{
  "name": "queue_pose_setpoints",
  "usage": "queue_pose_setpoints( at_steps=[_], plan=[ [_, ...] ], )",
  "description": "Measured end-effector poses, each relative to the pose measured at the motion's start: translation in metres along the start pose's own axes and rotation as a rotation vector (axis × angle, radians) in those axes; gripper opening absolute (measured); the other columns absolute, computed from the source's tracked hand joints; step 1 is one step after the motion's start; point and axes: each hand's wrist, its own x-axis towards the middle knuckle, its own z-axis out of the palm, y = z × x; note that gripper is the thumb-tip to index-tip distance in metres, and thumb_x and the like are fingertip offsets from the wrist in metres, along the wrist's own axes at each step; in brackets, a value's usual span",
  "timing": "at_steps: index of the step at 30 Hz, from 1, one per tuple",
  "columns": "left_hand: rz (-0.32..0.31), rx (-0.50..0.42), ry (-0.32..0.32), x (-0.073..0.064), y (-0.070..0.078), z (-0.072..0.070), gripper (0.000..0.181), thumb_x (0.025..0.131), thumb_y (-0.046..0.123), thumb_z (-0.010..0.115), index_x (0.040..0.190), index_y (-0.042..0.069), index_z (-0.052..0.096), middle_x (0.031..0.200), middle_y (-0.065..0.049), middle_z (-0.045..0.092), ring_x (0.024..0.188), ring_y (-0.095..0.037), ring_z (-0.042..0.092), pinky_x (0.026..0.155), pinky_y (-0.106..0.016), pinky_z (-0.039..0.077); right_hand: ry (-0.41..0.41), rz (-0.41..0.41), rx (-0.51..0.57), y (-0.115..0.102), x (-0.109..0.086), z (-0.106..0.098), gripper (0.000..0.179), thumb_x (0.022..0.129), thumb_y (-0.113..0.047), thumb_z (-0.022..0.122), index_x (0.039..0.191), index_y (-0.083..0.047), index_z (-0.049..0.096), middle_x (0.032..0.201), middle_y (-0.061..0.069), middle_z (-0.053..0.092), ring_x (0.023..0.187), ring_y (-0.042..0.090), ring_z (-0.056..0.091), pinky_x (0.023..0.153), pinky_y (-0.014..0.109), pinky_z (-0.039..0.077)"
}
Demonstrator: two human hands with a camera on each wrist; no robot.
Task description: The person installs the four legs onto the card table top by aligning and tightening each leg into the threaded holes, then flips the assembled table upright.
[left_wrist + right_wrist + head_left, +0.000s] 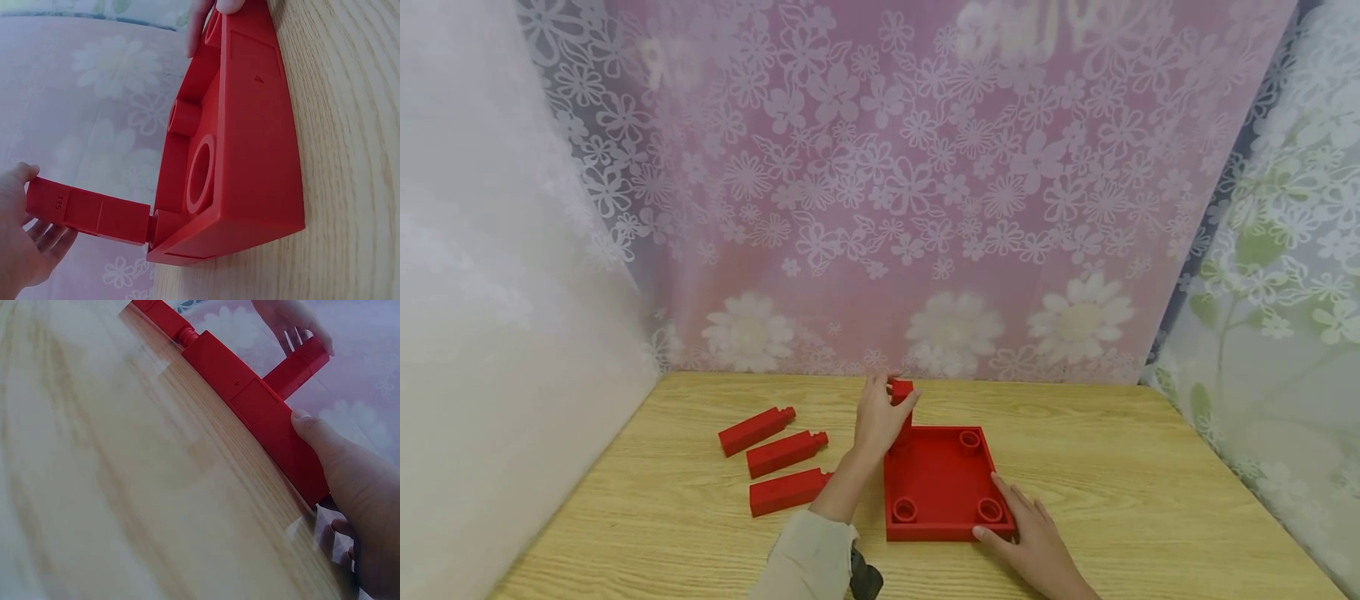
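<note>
While three loose red bars [784, 454] lie fanned at left on the wooden table [1112, 467], knobbed ends to the right, a cream sleeve [808, 554] comes up beside the nearest one, its knob partly hidden behind the forearm; left hand [877, 418] pinches a fourth red bar [87, 212] near the top, between thumb and fingers; that bar stands roughly upright at the far-left corner of the red tray [940, 532], lower end at the socket there; can't tell how deep it sits; tray rests on the table between the hands, open side up; round sockets [989, 509] show in the other three corners; right hand [1033, 537] grips the near-right corner, thumb on the near wall, fingers along the right wall.
</note>
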Motion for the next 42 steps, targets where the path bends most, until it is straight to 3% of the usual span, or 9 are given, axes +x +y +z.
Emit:
queue_pose_setpoints(
  at_steps=[5, 8, 17, 24, 30, 35, 42],
  plan=[
    [-0.047, -0.1, -0.01, -0.0006, -0.0043, -0.0018, 0.043, 0.084, 0.028, 0.068, 0.114, 0.004, 0.049, 0.102, -0.006, 0.051, 0.09, -0.021, 0.054, 0.073, -0.031, 0.049, 0.002, -0.002, 0.003, -0.0012, -0.0004, -0.0003, 0.085, 0.079, -0.059, 0.06, 0.143, -0.011, 0.032, 0.137, 0.018, 0.041, 0.128, 0.039, 0.028, 0.103, 0.057, 0.008],
    [-0.039, -0.114, -0.027, -0.001, -0.0054, -0.0042, 0.038, 0.085, 0.025, 0.066, 0.114, 0.004, 0.051, 0.104, -0.006, 0.052, 0.092, -0.021, 0.054, 0.074, -0.032, 0.049, 0.005, -0.003, 0.0, -0.0015, -0.0003, -0.0002, 0.085, 0.079, -0.059, 0.06, 0.143, -0.011, 0.032, 0.136, 0.018, 0.042, 0.128, 0.038, 0.028, 0.103, 0.057, 0.008],
    [0.049, 0.002, -0.031, -0.002, -0.0025, -0.0042, 0.027, 0.09, 0.016, 0.051, 0.113, 0.008, 0.063, 0.108, -0.007, 0.052, 0.092, -0.024, 0.052, 0.073, -0.037, 0.047, 0.004, 0.003, -0.005, -0.0021, -0.0002, -0.0005, 0.086, 0.078, -0.06, 0.06, 0.144, -0.011, 0.032, 0.136, 0.018, 0.042, 0.128, 0.039, 0.029, 0.103, 0.057, 0.009],
    [0.031, 0.088, 0.011, -0.0037, 0.0022, -0.0002, 0.031, 0.087, 0.031, 0.063, 0.112, 0.014, 0.063, 0.105, -0.006, 0.052, 0.089, -0.022, 0.052, 0.068, -0.033, 0.049, 0.006, -0.001, 0.001, -0.0005, -0.0006, 0.0005, 0.086, 0.078, -0.06, 0.061, 0.143, -0.011, 0.033, 0.136, 0.018, 0.043, 0.128, 0.038, 0.029, 0.103, 0.057, 0.009],
    [-0.035, -0.031, 0.038, -0.003, 0.0011, 0.0012, 0.041, 0.081, 0.028, 0.071, 0.111, 0.007, 0.054, 0.099, -0.005, 0.05, 0.088, -0.021, 0.054, 0.071, -0.031, 0.05, 0.013, -0.01, -0.004, 0.0015, -0.0009, 0.0018, 0.085, 0.078, -0.059, 0.061, 0.143, -0.011, 0.033, 0.135, 0.017, 0.043, 0.128, 0.037, 0.029, 0.103, 0.056, 0.01],
    [-0.051, -0.119, 0.013, -0.0028, -0.0033, -0.0007, 0.041, 0.082, 0.024, 0.07, 0.111, 0.003, 0.05, 0.102, -0.006, 0.051, 0.092, -0.021, 0.054, 0.074, -0.031, 0.05, 0.001, 0.003, -0.008, 0.0005, -0.0002, 0.0011, 0.086, 0.079, -0.06, 0.059, 0.144, -0.011, 0.032, 0.136, 0.017, 0.042, 0.129, 0.037, 0.028, 0.103, 0.056, 0.01],
    [0.012, -0.064, -0.05, -0.0019, -0.0068, -0.0051, 0.029, 0.088, 0.015, 0.057, 0.115, 0.005, 0.06, 0.11, -0.007, 0.051, 0.095, -0.022, 0.051, 0.075, -0.034, 0.048, 0.001, 0.008, -0.004, -0.0004, -0.0001, 0.0, 0.086, 0.078, -0.06, 0.06, 0.144, -0.011, 0.032, 0.136, 0.017, 0.042, 0.129, 0.037, 0.028, 0.103, 0.056, 0.009]
  ],
)
